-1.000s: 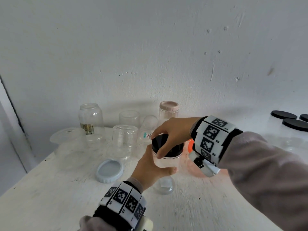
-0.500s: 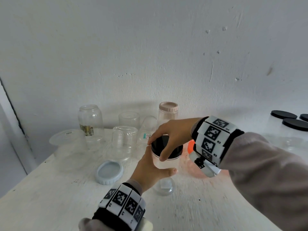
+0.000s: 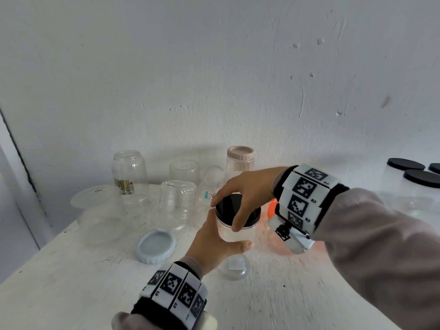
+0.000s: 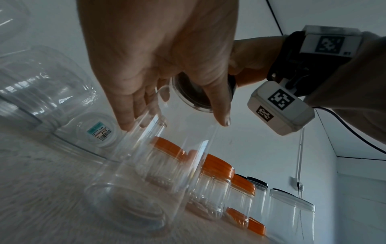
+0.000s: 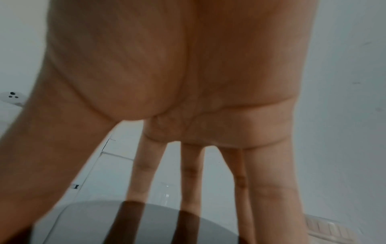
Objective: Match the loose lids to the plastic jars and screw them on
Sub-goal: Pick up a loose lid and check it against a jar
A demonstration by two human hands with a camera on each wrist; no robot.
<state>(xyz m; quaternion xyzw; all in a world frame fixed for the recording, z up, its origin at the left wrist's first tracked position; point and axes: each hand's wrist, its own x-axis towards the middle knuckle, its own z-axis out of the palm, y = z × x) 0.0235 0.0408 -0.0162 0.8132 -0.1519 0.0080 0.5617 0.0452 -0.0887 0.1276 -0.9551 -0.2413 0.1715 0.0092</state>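
Black lid (image 3: 234, 209) sits on top of the clear plastic jar (image 3: 238, 234), mid-table, and the right hand (image 3: 247, 191) arches over it, thumb on the near rim and fingertips (image 3: 215, 201) reaching past the far edge, so the grasp is on the lid itself, though the right wrist view shows the fingers fairly straight and spread (a light hold, by the look of it, not a firm one). The left hand (image 3: 214, 241) wraps the jar's body from the near side, thumb (image 3: 242, 245) curled across the front, and the left wrist view shows the fingers (image 4: 133, 115) lying along the clear wall. Now the risks, as I judge them: if the lid is tipped when the twist starts, the thread could cross and jam; I cannot tell from here whether it sits level. The jar wall looks thin, so a hard squeeze from the left hand could flex the mouth and let the lid skip. A slack grip below would let the whole jar spin with the lid. And there's a crowd about: an upturned clear jar (image 3: 177, 206) just behind to the left, an orange-lidded jar (image 3: 271, 208) tucked under the right wrist, a pale blue lid (image 3: 156, 246) on the white table (image 3: 71, 282). A wide sweep of the elbow could knock one over.
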